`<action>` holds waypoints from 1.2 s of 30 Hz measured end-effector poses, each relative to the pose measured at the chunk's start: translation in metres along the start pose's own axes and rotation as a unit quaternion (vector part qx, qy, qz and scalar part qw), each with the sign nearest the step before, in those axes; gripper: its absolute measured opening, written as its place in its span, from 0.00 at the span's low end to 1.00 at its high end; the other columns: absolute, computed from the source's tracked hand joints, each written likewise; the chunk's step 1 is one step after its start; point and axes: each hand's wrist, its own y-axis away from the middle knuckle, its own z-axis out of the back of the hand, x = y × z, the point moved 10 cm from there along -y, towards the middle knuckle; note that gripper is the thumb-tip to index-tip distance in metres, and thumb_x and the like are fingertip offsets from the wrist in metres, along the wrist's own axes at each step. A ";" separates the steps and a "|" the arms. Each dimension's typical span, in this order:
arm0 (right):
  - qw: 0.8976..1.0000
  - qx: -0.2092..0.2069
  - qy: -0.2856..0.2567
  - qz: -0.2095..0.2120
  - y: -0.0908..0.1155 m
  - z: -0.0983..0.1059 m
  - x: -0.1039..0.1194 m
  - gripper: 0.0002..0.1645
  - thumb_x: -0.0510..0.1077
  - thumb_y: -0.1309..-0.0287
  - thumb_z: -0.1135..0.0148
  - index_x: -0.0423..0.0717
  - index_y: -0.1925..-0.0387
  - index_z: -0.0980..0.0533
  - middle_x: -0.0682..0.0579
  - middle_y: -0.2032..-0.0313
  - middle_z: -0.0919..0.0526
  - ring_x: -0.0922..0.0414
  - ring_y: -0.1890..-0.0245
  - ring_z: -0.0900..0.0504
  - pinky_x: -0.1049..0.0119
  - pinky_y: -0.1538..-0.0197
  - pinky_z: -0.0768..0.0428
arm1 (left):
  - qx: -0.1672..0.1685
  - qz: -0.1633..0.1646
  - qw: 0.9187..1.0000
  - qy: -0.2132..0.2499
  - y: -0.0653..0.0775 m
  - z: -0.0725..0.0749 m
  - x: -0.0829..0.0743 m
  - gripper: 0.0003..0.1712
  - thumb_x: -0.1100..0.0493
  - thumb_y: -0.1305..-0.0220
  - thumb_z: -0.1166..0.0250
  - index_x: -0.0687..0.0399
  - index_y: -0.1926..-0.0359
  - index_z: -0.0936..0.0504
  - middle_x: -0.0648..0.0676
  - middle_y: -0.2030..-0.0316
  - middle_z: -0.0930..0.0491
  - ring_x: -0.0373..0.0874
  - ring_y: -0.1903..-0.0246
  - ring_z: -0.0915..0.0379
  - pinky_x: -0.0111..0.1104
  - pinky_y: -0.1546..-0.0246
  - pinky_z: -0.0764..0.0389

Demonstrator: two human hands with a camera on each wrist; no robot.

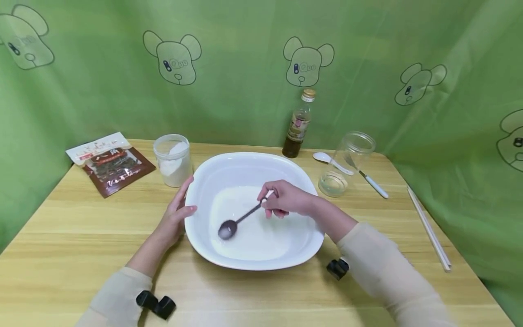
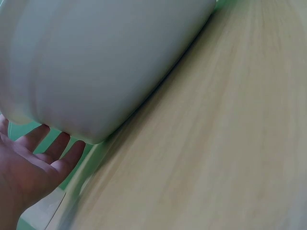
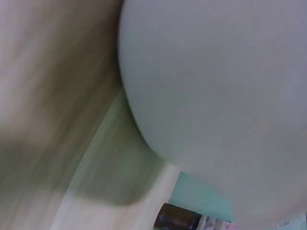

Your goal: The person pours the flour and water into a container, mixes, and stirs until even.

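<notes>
A large white basin (image 1: pixel 257 264) stands in the middle of the wooden table. My left hand (image 1: pixel 173 218) holds its left side, thumb at the rim; in the left wrist view the spread fingertips of that hand (image 2: pixel 38 163) touch the outer wall. Over the basin, my right hand (image 1: pixel 283 198) pinches the handle end of a dark long-handled spoon (image 1: pixel 227 229). The spoon's bowl is low inside the basin, with something pale in it, perhaps a reflection. The basin floor looks wet. Its outer wall (image 3: pixel 216 96) hides the right hand in the right wrist view.
Behind the basin are a brown spice packet (image 1: pixel 118 165), a jar of white powder (image 1: pixel 175 165) and a dark sauce bottle (image 1: pixel 295 134). Rightward lie a white spoon (image 1: pixel 323 157), a glass jar (image 1: pixel 333 184), a blue-handled utensil (image 1: pixel 375 185) and white chopsticks (image 1: pixel 429 229).
</notes>
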 end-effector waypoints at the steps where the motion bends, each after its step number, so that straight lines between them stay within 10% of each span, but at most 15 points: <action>1: 1.000 0.019 0.012 0.008 0.006 -0.003 0.000 0.08 0.33 0.47 0.52 0.34 0.62 0.32 0.44 0.84 0.24 0.61 0.92 0.36 0.74 0.89 0.39 | 0.000 0.001 1.000 0.000 0.000 0.000 0.000 0.42 0.66 0.51 0.52 0.50 0.34 0.56 0.63 0.39 0.52 0.47 0.52 0.37 0.39 0.57 0.27; 6: 0.997 0.039 0.069 -0.003 0.038 0.009 -0.005 0.06 0.33 0.47 0.52 0.37 0.65 0.31 0.46 0.86 0.25 0.61 0.92 0.36 0.75 0.90 0.37 | -0.003 0.003 1.000 0.003 0.000 0.001 0.001 0.42 0.66 0.51 0.51 0.49 0.34 0.56 0.62 0.39 0.51 0.51 0.51 0.37 0.41 0.58 0.27; 12: 0.989 -0.063 0.127 -0.037 0.054 0.061 -0.010 0.09 0.32 0.49 0.52 0.32 0.64 0.32 0.45 0.86 0.26 0.59 0.90 0.33 0.72 0.89 0.33 | 0.003 0.004 1.000 -0.004 -0.002 -0.001 0.000 0.42 0.67 0.51 0.51 0.49 0.34 0.56 0.62 0.39 0.51 0.58 0.48 0.42 0.44 0.57 0.29; 23: 0.975 -0.193 0.098 -0.048 0.000 0.079 -0.006 0.11 0.33 0.47 0.52 0.31 0.60 0.34 0.44 0.82 0.24 0.59 0.88 0.31 0.72 0.86 0.33 | -0.004 0.004 1.000 -0.006 0.000 0.001 0.001 0.42 0.66 0.51 0.51 0.49 0.34 0.56 0.62 0.39 0.51 0.54 0.50 0.40 0.41 0.56 0.28; 30: 0.994 -0.097 0.048 -0.007 -0.024 0.027 0.008 0.07 0.32 0.46 0.52 0.35 0.63 0.34 0.44 0.83 0.24 0.59 0.90 0.32 0.73 0.88 0.37 | -0.005 0.000 1.000 -0.003 0.001 0.001 0.000 0.42 0.66 0.52 0.51 0.50 0.34 0.56 0.64 0.40 0.50 0.48 0.53 0.35 0.39 0.59 0.26; 36: 0.999 0.032 0.039 -0.014 0.002 -0.006 0.002 0.07 0.33 0.46 0.52 0.37 0.64 0.32 0.43 0.83 0.24 0.59 0.91 0.35 0.73 0.88 0.40 | -0.002 0.000 1.000 0.001 0.001 0.000 -0.002 0.42 0.67 0.51 0.51 0.51 0.34 0.56 0.64 0.40 0.50 0.48 0.53 0.35 0.37 0.59 0.25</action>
